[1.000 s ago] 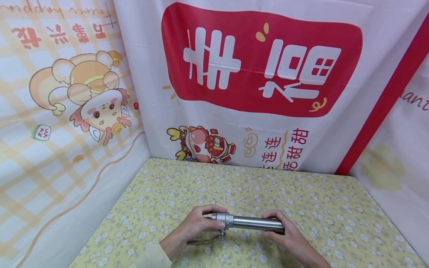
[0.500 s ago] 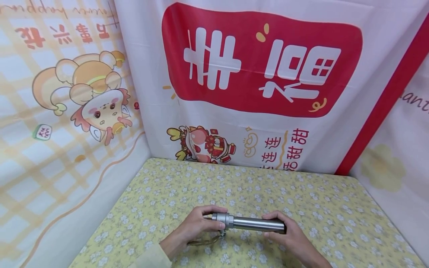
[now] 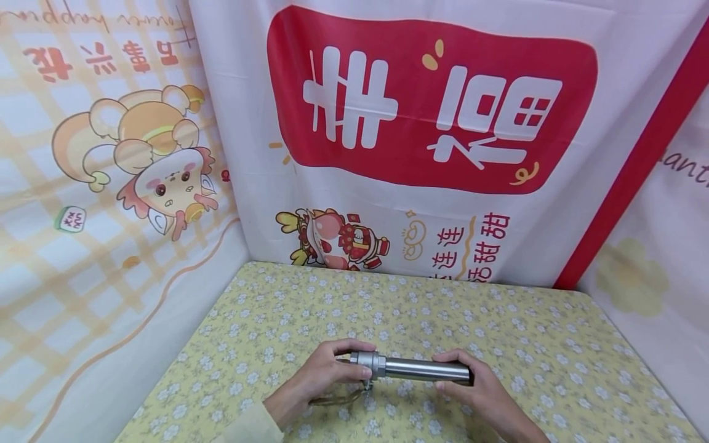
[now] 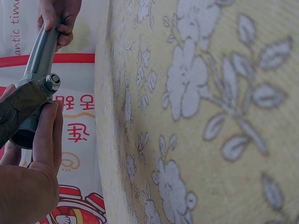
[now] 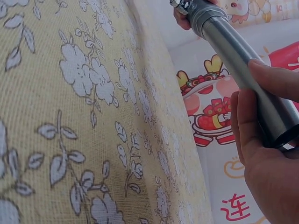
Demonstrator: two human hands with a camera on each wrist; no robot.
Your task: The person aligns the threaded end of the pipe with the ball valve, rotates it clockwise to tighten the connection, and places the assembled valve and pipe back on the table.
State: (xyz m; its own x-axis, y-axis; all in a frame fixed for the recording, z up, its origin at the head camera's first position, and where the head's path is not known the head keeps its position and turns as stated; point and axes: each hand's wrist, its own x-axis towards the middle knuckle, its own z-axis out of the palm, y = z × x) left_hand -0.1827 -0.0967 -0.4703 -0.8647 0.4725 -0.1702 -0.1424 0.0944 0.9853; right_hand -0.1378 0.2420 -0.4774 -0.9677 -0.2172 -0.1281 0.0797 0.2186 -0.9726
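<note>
A metal ball valve point(image 3: 367, 358) and a smooth steel pipe point(image 3: 412, 368) are joined end to end, lying nearly level across the head view. My left hand point(image 3: 324, 372) grips the valve body, thumb on the near side and fingers over the far side. Around the pipe's right end, my right hand point(image 3: 473, 384) holds on with thumb and fingers. The valve's lever point(image 4: 18, 109) looks dark and wrapped, with a shiny nut point(image 4: 53, 80) at its pivot in the left wrist view. Fine rings show where pipe meets valve in the right wrist view; the pipe's far end point(image 5: 282, 135) is open.
Beneath the hands spreads a table with a yellow floral cloth point(image 3: 310, 307). A white curtain with a red panel point(image 3: 421, 166) hangs behind its back edge. Printed cloth also hangs at the left point(image 3: 111, 246) and right point(image 3: 653, 246).
</note>
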